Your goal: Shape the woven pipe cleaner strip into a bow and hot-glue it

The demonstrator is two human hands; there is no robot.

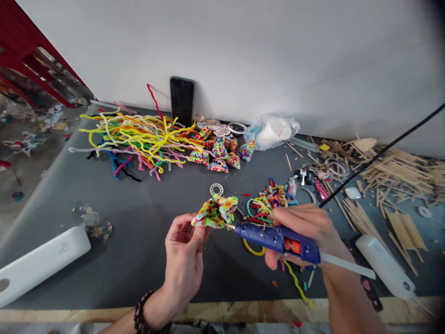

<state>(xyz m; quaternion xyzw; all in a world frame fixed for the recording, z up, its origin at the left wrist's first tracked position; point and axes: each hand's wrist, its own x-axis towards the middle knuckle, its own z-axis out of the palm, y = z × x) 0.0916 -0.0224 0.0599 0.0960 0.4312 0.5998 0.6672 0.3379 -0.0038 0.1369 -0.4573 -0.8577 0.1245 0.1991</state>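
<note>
Over grey table (146, 232), glue gun (276, 239) lies level, nozzle pointing left.

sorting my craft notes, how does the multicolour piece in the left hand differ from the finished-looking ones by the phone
The piece in the left hand is held up off the table, pinched by the left hand, with the glue gun nozzle at its edge. The pieces by the phone lie on the grey table, untouched. The held one is single; those form a cluster of several. Both share the same multicoloured, fuzzy look.
</note>
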